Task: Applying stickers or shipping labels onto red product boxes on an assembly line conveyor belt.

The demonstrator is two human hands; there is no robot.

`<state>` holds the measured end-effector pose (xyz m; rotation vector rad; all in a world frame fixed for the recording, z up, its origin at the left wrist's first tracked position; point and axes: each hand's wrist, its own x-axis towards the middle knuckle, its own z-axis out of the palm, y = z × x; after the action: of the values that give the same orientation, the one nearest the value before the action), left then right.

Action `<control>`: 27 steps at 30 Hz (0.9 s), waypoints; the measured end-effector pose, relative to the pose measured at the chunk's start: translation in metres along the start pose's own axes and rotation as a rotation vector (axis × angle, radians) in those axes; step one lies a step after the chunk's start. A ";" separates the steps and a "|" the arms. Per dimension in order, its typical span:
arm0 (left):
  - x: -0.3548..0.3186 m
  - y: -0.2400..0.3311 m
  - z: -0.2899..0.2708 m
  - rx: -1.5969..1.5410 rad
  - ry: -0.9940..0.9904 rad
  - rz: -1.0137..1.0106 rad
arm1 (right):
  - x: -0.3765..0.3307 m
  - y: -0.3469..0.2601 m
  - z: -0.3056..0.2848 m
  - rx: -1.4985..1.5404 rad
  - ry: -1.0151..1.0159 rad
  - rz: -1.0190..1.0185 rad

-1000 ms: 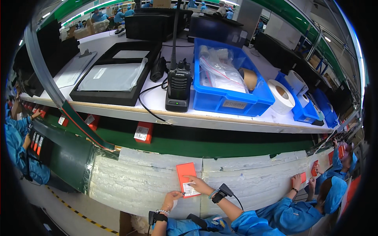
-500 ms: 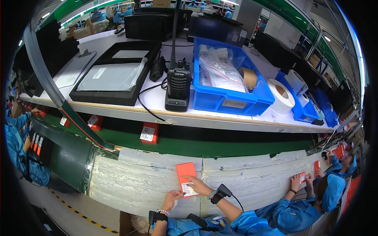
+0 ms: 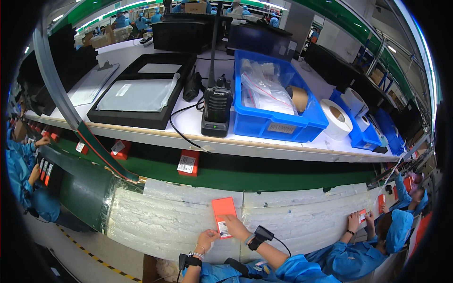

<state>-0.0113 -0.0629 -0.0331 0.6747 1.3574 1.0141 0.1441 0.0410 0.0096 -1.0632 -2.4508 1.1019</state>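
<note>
A flat red box (image 3: 223, 205) lies on the pale padded worktop (image 3: 165, 226) in front of me. On its near end is a white label (image 3: 223, 229), partly covered by my right hand (image 3: 235, 227). That hand rests over the label with its fingers stretched out. My left hand (image 3: 206, 239) is closed at the box's lower left corner, finger and thumb together at the edge. Both wrists carry black strapped devices, with beads on the left one.
Beyond the worktop a green conveyor (image 3: 226, 177) carries red boxes (image 3: 188, 162). Above it, a white shelf holds a two-way radio (image 3: 216, 111), a blue bin (image 3: 271, 123), a black tray (image 3: 130, 118) and a label roll (image 3: 336, 118). Co-workers in blue sit on both sides; one handles a red box (image 3: 362, 216).
My right hand has slid slightly down over the label, covering more of it. The red boxes on the conveyor have shifted to the right. My left hand stays at the corner.
</note>
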 end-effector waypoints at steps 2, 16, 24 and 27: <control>-0.004 0.003 -0.007 0.043 0.007 0.008 | -0.006 -0.027 0.011 -0.542 0.025 0.233; -0.186 -0.127 -0.221 -0.296 0.924 -0.155 | -0.090 0.077 -0.045 -0.583 0.556 0.772; -0.181 -0.171 -0.204 0.584 1.091 -0.352 | -0.058 0.135 -0.087 -0.753 0.569 0.734; -0.165 -0.157 -0.189 0.654 1.247 -0.357 | 0.029 0.086 -0.068 -0.552 0.468 0.440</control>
<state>-0.1528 -0.3075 -0.1198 0.1617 2.8518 0.6460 0.2021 0.1374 -0.0086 -1.8390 -2.2178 0.1842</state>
